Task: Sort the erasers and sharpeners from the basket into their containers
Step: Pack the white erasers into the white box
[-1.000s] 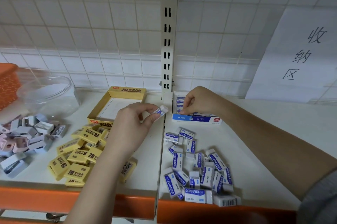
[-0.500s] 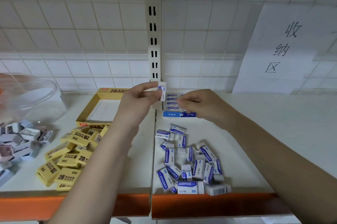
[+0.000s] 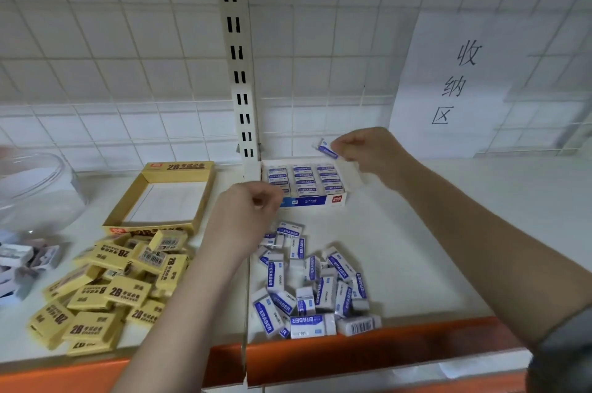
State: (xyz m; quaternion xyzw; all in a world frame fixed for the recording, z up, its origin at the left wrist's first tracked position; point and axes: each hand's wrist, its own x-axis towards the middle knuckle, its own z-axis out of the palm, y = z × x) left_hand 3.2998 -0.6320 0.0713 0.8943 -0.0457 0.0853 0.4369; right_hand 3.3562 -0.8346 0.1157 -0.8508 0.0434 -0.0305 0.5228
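My right hand (image 3: 368, 149) pinches a small white-and-blue eraser (image 3: 325, 147) in the air just above the blue-and-white eraser box (image 3: 312, 200), which holds rows of the same erasers. My left hand (image 3: 246, 216) hovers lower, in front of the box's left corner, fingers curled with nothing visible in them. A loose pile of blue-and-white erasers (image 3: 312, 283) lies on the shelf below both hands. Yellow 2B erasers (image 3: 118, 283) are heaped to the left, in front of their yellow box (image 3: 174, 168), which is empty.
A clear plastic tub (image 3: 35, 187) stands at the far left with grey and pink sharpeners (image 3: 22, 261) scattered before it. The shelf has an orange front edge (image 3: 368, 351), a slotted upright post (image 3: 238, 72) and a paper sign (image 3: 455, 85) on the wire-grid back wall.
The small eraser has passed from my left hand to my right, which has lifted it above the box. My left hand has dropped toward the pile with nothing in it.
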